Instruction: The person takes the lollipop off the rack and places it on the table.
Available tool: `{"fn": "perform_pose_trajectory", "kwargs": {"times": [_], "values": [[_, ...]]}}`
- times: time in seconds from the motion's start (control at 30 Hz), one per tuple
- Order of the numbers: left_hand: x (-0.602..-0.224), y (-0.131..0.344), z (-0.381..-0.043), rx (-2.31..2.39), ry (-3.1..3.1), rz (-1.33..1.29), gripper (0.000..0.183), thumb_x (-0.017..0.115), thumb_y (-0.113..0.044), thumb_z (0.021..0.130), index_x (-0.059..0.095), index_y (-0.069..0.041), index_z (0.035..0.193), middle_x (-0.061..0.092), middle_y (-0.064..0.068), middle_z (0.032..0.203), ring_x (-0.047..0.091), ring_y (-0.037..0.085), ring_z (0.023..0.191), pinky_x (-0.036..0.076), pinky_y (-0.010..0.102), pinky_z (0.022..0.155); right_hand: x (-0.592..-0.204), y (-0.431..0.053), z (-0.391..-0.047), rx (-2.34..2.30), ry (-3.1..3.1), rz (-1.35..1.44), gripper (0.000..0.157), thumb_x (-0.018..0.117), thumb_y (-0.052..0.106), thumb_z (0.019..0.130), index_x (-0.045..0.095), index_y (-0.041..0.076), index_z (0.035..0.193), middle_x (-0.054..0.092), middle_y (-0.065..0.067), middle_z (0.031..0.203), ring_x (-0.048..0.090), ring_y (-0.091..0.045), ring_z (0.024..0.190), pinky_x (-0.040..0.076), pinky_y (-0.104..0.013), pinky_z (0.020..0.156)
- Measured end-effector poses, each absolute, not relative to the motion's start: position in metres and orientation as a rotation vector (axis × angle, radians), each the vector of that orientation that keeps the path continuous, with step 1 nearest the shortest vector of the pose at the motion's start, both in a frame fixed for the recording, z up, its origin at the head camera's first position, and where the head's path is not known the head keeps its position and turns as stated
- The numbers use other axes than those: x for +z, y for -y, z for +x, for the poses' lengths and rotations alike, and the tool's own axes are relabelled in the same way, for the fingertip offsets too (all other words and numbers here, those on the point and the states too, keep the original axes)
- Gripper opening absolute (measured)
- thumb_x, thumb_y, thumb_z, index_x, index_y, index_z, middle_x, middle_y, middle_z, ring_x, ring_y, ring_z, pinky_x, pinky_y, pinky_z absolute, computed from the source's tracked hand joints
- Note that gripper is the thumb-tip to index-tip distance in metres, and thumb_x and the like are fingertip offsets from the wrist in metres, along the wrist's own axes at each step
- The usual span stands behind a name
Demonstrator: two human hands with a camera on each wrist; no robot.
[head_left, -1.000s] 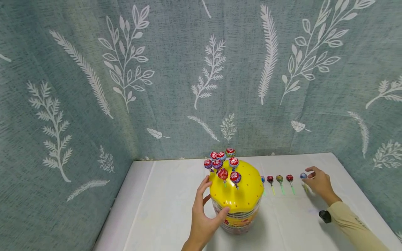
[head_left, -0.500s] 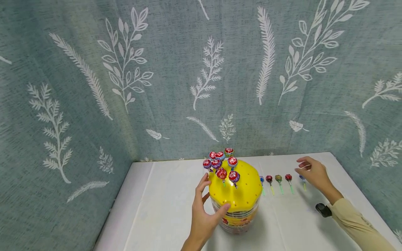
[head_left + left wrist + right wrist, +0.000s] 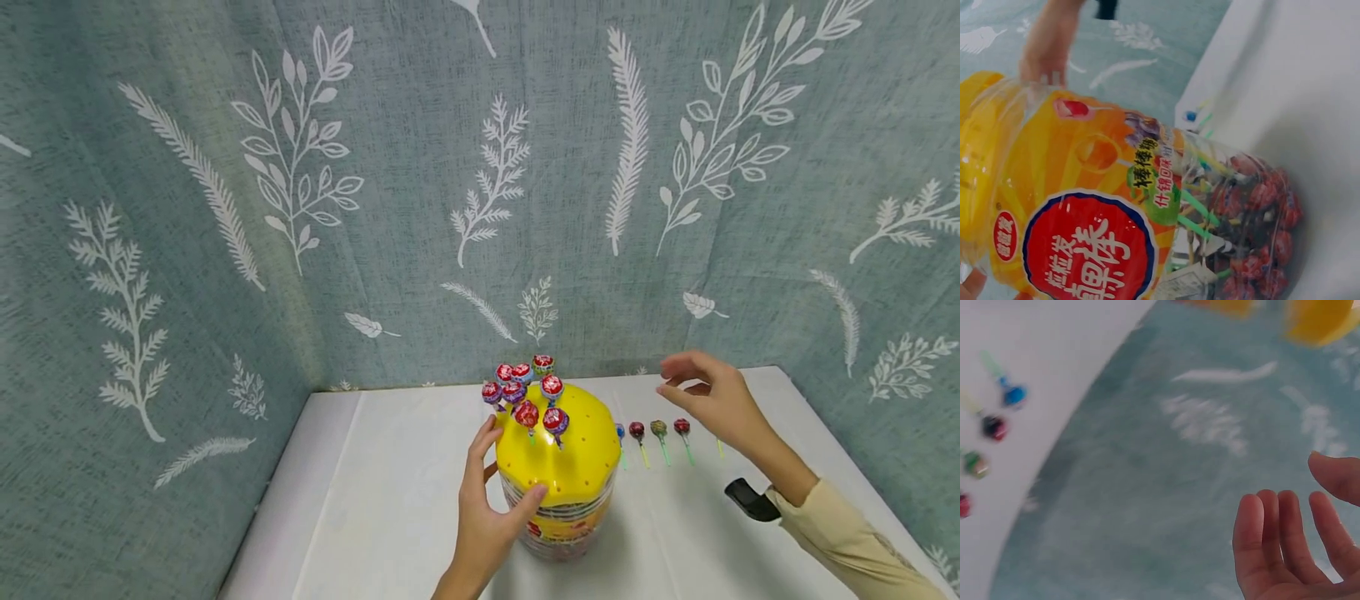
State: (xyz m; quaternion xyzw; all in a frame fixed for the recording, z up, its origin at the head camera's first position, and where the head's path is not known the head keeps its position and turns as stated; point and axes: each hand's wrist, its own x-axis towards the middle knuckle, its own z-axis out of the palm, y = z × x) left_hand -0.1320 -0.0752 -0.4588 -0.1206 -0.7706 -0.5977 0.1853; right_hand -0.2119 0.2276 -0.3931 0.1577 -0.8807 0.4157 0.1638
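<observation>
A clear plastic lollipop jar [image 3: 570, 527] with a yellow lid [image 3: 592, 442] stands on the white table. Several wrapped lollipops [image 3: 555, 421] stick up from holes at the lid's far left and middle. My left hand [image 3: 483, 521] holds the jar at the lid's left side, thumb in front and fingers behind. Raised above the table to the right is my right hand [image 3: 723, 404], its fingers loosely bent with nothing between them; the right wrist view shows the thumb apart from the fingers. Beneath it, a lollipop's stick [image 3: 721, 448] shows, its head hidden.
Several lollipops [image 3: 658, 429] lie in a row right of the jar, sticks toward me. More lollipops [image 3: 1260, 237] fill the jar's bottom. A patterned green cloth [image 3: 405, 200] closes off the table's back and sides. A black device [image 3: 752, 500] sits at my right wrist.
My right hand has lifted off the rightmost lollipop, which stays on the table, and moved left and up toward the jar. My left hand keeps its hold.
</observation>
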Motion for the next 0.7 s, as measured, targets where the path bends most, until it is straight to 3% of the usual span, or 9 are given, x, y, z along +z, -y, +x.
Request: {"fn": "perform_pose_trajectory", "kwargs": {"times": [0.3, 0.7], "values": [[-0.463, 0.075, -0.134, -1.649, 2.149, -0.369, 0.069, 0.076, -0.029, 0.079, 0.039, -0.029, 0.137, 0.03, -0.007, 0.15, 0.035, 0.018, 0.133, 0.044, 0.046, 0.09, -0.354, -0.183, -0.183, 1.385, 2.394, 0.725, 0.03, 0.071, 0.006, 0.084, 0.061, 0.011, 0.111, 0.064, -0.002, 0.101, 0.061, -0.011, 0.087, 0.051, -0.02, 0.074], [-0.464, 0.075, -0.134, -1.657, 2.161, -0.342, 0.067, 0.075, -0.03, 0.08, 0.039, -0.029, 0.136, 0.031, -0.007, 0.15, 0.036, 0.017, 0.133, 0.044, 0.046, 0.092, -0.34, -0.14, -0.16, 1.473, 2.274, 0.969, 0.038, 0.072, -0.002, 0.08, 0.058, 0.009, 0.114, 0.066, -0.006, 0.098, 0.063, -0.017, 0.088, 0.055, -0.03, 0.073]]}}
